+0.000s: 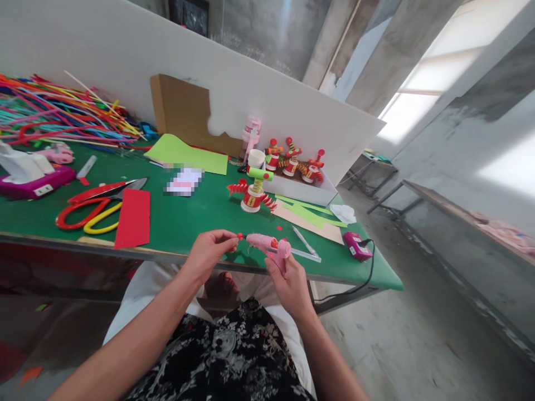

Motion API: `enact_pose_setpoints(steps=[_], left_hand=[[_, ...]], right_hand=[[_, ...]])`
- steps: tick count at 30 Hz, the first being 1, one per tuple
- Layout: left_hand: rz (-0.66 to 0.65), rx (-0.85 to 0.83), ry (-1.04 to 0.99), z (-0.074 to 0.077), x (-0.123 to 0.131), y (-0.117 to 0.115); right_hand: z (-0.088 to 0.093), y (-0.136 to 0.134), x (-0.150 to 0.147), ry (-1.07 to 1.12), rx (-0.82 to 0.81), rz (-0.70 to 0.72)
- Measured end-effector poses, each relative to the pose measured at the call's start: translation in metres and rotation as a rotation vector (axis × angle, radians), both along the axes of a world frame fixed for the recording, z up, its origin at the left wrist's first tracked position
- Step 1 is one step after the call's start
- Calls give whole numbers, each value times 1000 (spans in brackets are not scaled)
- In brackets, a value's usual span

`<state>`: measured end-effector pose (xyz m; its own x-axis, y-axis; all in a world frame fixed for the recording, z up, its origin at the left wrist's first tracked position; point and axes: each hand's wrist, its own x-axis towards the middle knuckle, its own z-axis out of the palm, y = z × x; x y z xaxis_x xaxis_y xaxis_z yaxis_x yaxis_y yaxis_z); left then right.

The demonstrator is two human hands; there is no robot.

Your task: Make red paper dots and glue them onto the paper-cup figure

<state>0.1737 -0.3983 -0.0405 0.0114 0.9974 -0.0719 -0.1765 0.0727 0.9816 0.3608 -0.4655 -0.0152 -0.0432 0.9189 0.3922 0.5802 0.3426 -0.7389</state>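
My right hand (288, 278) is wrapped round the handle of a pink hot glue gun (263, 242), whose nozzle points left. Between the thumb and fingers of my left hand (213, 250) is a small red paper piece (239, 236), held right at the nozzle tip. Whether the two touch, I cannot tell. Just beyond my hands stands a paper-cup figure (252, 199) with a red band, folded red paper arms and a green roll on top. A small red paper dot (280, 228) lies on the green table (188, 223) near the glue gun.
Scissors (94, 214) and a red paper strip (132, 220) lie at left, below a heap of coloured sticks (62, 114). A white box (313, 192) with several similar figures stands at the back. A purple power socket (358, 247) with a black cable sits at the right edge.
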Motion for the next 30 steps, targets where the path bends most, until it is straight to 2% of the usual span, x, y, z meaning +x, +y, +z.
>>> enact_pose_setpoints(steps=[30], left_hand=[[13, -19, -13, 1, 1, -1]], right_hand=[[-2, 0, 1, -4, 12, -16]])
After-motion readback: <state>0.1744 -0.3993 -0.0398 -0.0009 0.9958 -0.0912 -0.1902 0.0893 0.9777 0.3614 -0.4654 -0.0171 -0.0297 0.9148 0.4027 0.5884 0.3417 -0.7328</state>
